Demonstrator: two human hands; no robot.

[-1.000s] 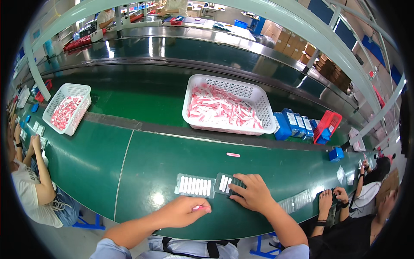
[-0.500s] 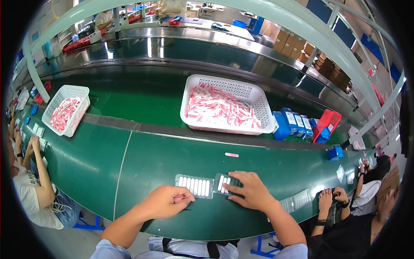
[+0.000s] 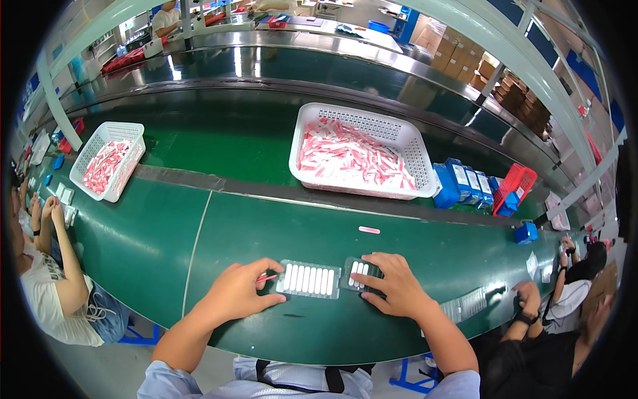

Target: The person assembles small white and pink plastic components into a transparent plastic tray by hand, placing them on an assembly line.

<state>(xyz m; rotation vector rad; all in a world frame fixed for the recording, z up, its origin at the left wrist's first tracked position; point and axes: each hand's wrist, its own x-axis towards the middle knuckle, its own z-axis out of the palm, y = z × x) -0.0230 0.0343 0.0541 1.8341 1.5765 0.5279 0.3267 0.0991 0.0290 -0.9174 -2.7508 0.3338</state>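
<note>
My left hand (image 3: 240, 292) holds a thin pink strip (image 3: 267, 278), its thumb and forefinger spread apart beside the tray's left edge. Directly right of it lies a clear plastic tray (image 3: 308, 294) with several white, round-ended sticks (image 3: 310, 280) standing side by side in its slots. A second, smaller-looking clear tray (image 3: 347, 282) with white sticks (image 3: 359, 270) lies to its right, close beside it. My right hand (image 3: 400, 286) rests over this tray with fingers spread, covering its right part. Beyond the trays, a single pink piece (image 3: 369, 230) lies on the green table.
A large white basket (image 3: 425, 189) of pink-and-white pieces stands behind, a smaller one (image 3: 136, 156) at left. Blue boxes (image 3: 446, 186) and a red basket (image 3: 517, 179) stand right of it. Empty clear trays (image 3: 465, 304) lie at right. Co-workers sit on both sides.
My left hand has lifted off the left tray's near corner and opened its thumb and forefinger, still holding the pink strip. The right neighbour's hands have shifted. The whole view has moved slightly.
</note>
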